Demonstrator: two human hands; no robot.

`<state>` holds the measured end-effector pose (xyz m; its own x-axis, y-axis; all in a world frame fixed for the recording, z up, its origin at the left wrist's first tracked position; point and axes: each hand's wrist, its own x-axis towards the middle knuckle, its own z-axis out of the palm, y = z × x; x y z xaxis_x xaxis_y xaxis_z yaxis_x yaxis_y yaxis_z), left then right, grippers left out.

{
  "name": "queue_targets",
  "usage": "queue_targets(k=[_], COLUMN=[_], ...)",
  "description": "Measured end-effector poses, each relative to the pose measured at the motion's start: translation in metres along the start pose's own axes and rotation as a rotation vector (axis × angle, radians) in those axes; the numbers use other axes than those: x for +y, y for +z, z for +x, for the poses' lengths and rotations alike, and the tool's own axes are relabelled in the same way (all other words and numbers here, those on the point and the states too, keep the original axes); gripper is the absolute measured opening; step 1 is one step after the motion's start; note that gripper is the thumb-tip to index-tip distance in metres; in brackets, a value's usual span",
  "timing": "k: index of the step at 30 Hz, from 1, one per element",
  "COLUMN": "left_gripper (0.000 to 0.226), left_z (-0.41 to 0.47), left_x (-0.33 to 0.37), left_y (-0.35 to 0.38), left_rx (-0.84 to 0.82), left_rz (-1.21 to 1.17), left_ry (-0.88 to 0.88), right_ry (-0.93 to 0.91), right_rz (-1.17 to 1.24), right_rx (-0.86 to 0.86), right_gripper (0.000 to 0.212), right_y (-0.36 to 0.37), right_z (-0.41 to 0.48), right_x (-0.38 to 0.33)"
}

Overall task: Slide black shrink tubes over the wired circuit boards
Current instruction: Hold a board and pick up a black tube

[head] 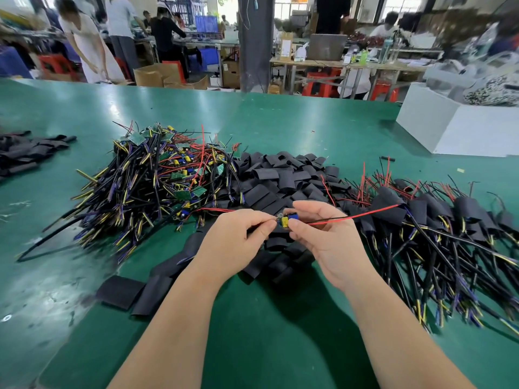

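1 worktop [280, 122]: green mat, smooth and glossy w/ light streaks, scuffed pale toward the near-left corner. It carries 3 big heaps across the middle and 1 small one at the left edge.

Biggest heap, left of centre: bare wired boards [157, 175], too many to count. They are small green rectangular PCBs w/ blue + yellow parts, thin red leads and long black cables w/ yellow/purple striped ends, fanned toward the left edge.

Right side: sleeved boards [438, 214], dozens, each in a matt black tube, cables splayed toward the near-right corner.

Btwn those two: loose shrink tubes [280, 175], dozens, matt black short sleeves, mostly flattened, some bowed open. A few spill toward the near edge, and 2 lie flat side by side closest to the near-left corner.

1 white box [455, 130], plain and blocky, by the far-right corner.

Small heap [25, 153] of black tubes at the left edge.

2 bare hands over the tube heap: left hand [238, 240] and right hand [328, 237] each pinch 1 circuit board [286, 220] btwn thumb + fingertips. The board is bare and held above mid-worktop. Its red lead [359, 216] runs out past the right hand.
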<state>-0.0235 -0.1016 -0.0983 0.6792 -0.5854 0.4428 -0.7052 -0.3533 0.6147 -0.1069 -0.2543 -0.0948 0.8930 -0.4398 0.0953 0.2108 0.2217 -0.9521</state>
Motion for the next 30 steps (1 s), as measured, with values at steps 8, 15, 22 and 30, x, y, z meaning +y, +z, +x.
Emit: queue_targets(k=[8, 15, 22, 30], left_gripper=[0.019, 0.015, 0.016, 0.015], left_z=[0.002, 0.003, 0.003, 0.003], left_x=[-0.007, -0.010, -0.011, -0.013], left_y=[-0.009, -0.010, -0.010, -0.010], left_rx=[0.234, 0.310, 0.300, 0.311], left_rz=[0.002, 0.146, 0.167, 0.163], left_ry=[-0.069, -0.155, -0.153, -0.132], right_ry=[-0.069, -0.172, -0.207, -0.256], right_rz=[-0.765, -1.532, -1.615, -1.395], right_rx=[-0.001, -0.331, -0.238, -0.217], right_gripper=[0.043, 0.044, 0.018, 0.017], right_y=[-0.001, 0.024, 0.034, 0.017], right_z=[0.022, 0.042, 0.044, 0.031], right_x=[0.003, 0.011, 0.003, 0.016])
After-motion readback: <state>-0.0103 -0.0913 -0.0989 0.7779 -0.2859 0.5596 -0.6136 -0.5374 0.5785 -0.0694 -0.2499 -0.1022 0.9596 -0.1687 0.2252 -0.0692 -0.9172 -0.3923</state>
